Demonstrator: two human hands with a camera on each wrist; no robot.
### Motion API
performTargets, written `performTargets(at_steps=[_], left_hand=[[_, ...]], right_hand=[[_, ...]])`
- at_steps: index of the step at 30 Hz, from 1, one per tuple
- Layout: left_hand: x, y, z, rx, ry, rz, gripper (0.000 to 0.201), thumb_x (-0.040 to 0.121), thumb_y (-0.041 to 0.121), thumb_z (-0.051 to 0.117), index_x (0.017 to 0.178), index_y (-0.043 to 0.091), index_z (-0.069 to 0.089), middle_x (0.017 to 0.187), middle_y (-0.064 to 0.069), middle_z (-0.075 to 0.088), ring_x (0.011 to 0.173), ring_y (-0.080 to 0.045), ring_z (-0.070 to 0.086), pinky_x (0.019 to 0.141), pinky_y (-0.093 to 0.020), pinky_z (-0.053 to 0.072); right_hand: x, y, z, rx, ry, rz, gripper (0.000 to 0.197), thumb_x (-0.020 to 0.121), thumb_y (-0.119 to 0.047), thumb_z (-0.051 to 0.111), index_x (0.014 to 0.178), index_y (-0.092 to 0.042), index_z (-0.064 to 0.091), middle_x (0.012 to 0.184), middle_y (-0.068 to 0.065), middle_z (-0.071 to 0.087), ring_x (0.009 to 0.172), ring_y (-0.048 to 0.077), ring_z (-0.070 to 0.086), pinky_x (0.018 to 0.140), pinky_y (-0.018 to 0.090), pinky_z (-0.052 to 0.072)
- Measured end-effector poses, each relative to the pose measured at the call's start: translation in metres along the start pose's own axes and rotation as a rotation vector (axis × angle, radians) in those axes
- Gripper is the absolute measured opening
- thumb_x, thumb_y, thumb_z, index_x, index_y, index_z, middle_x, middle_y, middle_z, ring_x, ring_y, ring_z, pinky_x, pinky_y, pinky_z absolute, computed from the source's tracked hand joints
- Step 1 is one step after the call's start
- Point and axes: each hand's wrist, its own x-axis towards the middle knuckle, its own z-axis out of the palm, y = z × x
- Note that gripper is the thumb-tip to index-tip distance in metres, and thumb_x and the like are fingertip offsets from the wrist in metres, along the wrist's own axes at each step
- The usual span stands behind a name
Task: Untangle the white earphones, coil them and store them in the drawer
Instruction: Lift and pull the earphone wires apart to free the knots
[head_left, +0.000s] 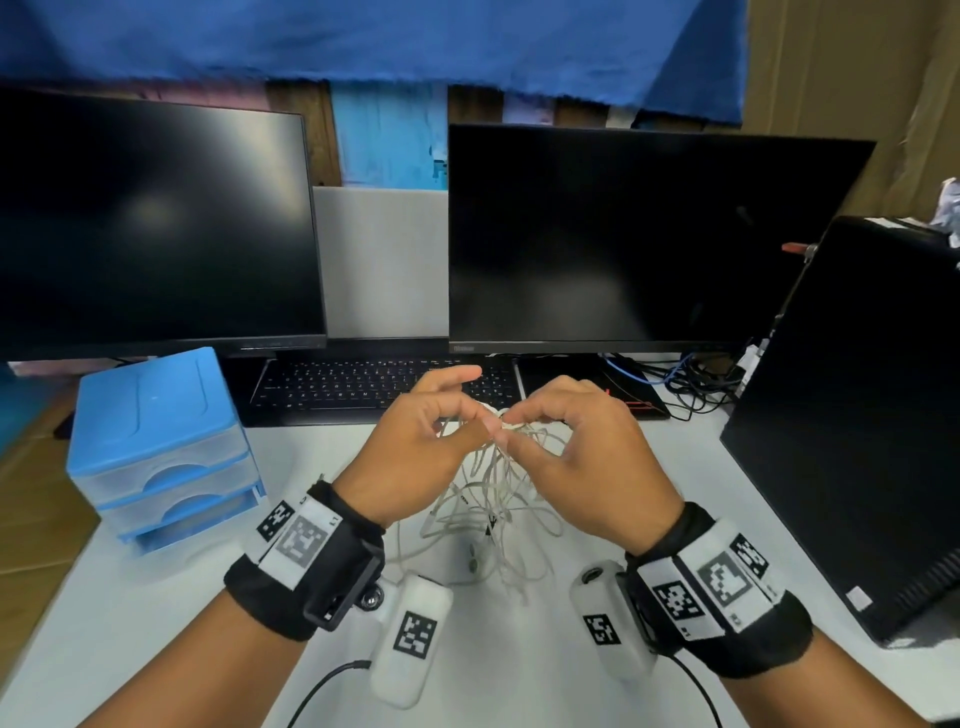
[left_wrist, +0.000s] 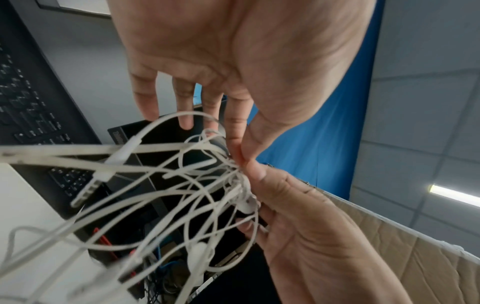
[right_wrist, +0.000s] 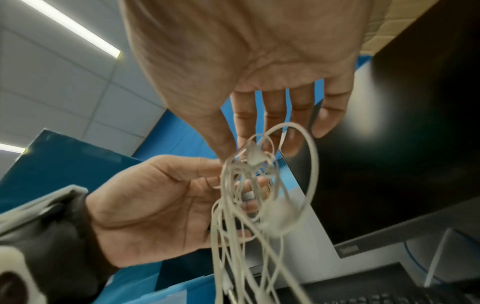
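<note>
- Cord of the thin, rubbery white earphones (head_left: 493, 499) hangs in a loose snarl of loops between both hands, its low end trailing on the smooth pale grey table (head_left: 171, 613).
- Left hand (head_left: 421, 441): thumb and forefinger clamped on the top of the knot, other fingers (left_wrist: 145, 98) straight and spread.
- Right hand (head_left: 582, 457): thumb and forefinger pinched on the same knot, touching the left fingertips.
- Blue plastic drawer unit with frosted, scoop-handled fronts (head_left: 161, 447) stands at nine o'clock of the hands, drawers closed.
- Flat black keyboard (head_left: 363, 387) lies at twelve o'clock.
</note>
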Motion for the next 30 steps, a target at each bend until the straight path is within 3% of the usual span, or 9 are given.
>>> performTargets(at_steps=[4, 8, 13, 16, 19, 22, 24, 27, 30], left_hand=[[-0.004, -0.007, 0.003, 0.167, 0.023, 0.051, 0.02, 0.088, 0.017, 0.068, 0.075, 0.031, 0.071, 0.14, 0.022, 0.042, 0.134, 0.003, 0.035, 0.116, -0.039, 0.029], [-0.005, -0.009, 0.0, 0.505, 0.19, 0.158, 0.017, 0.081, 0.022, 0.07, 0.068, 0.032, 0.063, 0.131, 0.018, 0.046, 0.127, -0.007, 0.04, 0.108, -0.038, 0.035], [0.002, -0.019, -0.031, 0.553, 0.297, 0.081, 0.02, 0.081, 0.018, 0.071, 0.065, 0.026, 0.061, 0.104, 0.009, 0.059, 0.101, -0.014, 0.055, 0.091, -0.025, 0.039], [0.007, -0.021, -0.037, 0.354, 0.337, -0.022, 0.017, 0.084, 0.015, 0.068, 0.068, 0.019, 0.066, 0.08, 0.005, 0.066, 0.075, -0.011, 0.061, 0.074, -0.021, 0.045], [0.01, -0.014, -0.033, 0.185, 0.362, -0.023, 0.012, 0.087, 0.011, 0.065, 0.075, 0.012, 0.067, 0.077, 0.001, 0.07, 0.075, -0.015, 0.066, 0.073, -0.025, 0.051], [0.008, 0.003, -0.018, 0.072, 0.246, 0.057, 0.015, 0.091, 0.005, 0.06, 0.079, 0.012, 0.066, 0.078, 0.005, 0.072, 0.075, -0.004, 0.067, 0.071, -0.013, 0.048], [0.01, 0.013, -0.012, 0.041, 0.212, 0.087, 0.017, 0.091, 0.004, 0.06, 0.078, 0.013, 0.066, 0.077, 0.004, 0.073, 0.072, -0.003, 0.068, 0.068, -0.012, 0.048], [0.014, 0.016, -0.013, 0.019, 0.198, 0.079, 0.016, 0.089, 0.004, 0.061, 0.077, 0.014, 0.066, 0.08, -0.002, 0.075, 0.077, -0.015, 0.072, 0.073, -0.024, 0.055], [0.014, 0.01, -0.012, 0.252, 0.158, 0.07, 0.014, 0.085, 0.015, 0.064, 0.072, 0.02, 0.066, 0.073, 0.006, 0.071, 0.067, -0.005, 0.064, 0.067, -0.023, 0.05]], right_hand=[[0.002, -0.015, -0.001, -0.289, -0.032, -0.073, 0.007, 0.083, -0.032, 0.069, 0.085, -0.025, 0.07, 0.085, -0.013, 0.064, 0.088, 0.013, 0.057, 0.081, 0.035, 0.048], [0.01, -0.013, -0.002, -0.202, -0.028, -0.04, 0.006, 0.077, -0.023, 0.069, 0.071, -0.023, 0.068, 0.077, -0.011, 0.065, 0.078, 0.012, 0.059, 0.073, 0.034, 0.051], [0.028, 0.0, -0.032, 0.914, 0.164, 0.372, 0.029, 0.087, 0.0, 0.051, 0.063, -0.015, 0.052, 0.062, 0.004, 0.058, 0.064, 0.019, 0.06, 0.071, 0.033, 0.053], [0.03, 0.005, -0.036, 1.387, 0.109, 0.519, 0.032, 0.092, -0.001, 0.039, 0.066, -0.019, 0.033, 0.054, -0.003, 0.03, 0.051, 0.014, 0.035, 0.069, 0.031, 0.048], [0.029, 0.012, -0.031, 0.834, 0.026, 0.266, 0.019, 0.089, 0.006, 0.059, 0.085, -0.013, 0.058, 0.053, -0.005, 0.031, 0.049, 0.014, 0.03, 0.057, 0.027, 0.04], [0.033, 0.016, -0.022, 0.21, -0.097, 0.059, 0.024, 0.08, -0.017, 0.081, 0.101, -0.023, 0.074, 0.053, -0.016, 0.054, 0.049, 0.009, 0.047, 0.058, 0.019, 0.046], [0.037, 0.012, -0.018, 0.114, -0.102, 0.03, 0.004, 0.084, -0.023, 0.077, 0.087, -0.024, 0.078, 0.067, -0.011, 0.071, 0.062, 0.009, 0.063, 0.069, 0.032, 0.055], [0.039, 0.014, -0.02, 0.063, -0.007, -0.009, 0.016, 0.089, -0.016, 0.068, 0.075, -0.023, 0.072, 0.058, 0.003, 0.061, 0.051, 0.007, 0.048, 0.057, 0.025, 0.044], [0.038, 0.011, -0.025, -0.117, 0.091, -0.075, 0.015, 0.09, -0.015, 0.059, 0.078, -0.023, 0.061, 0.062, -0.007, 0.052, 0.054, 0.008, 0.047, 0.058, 0.026, 0.041]])
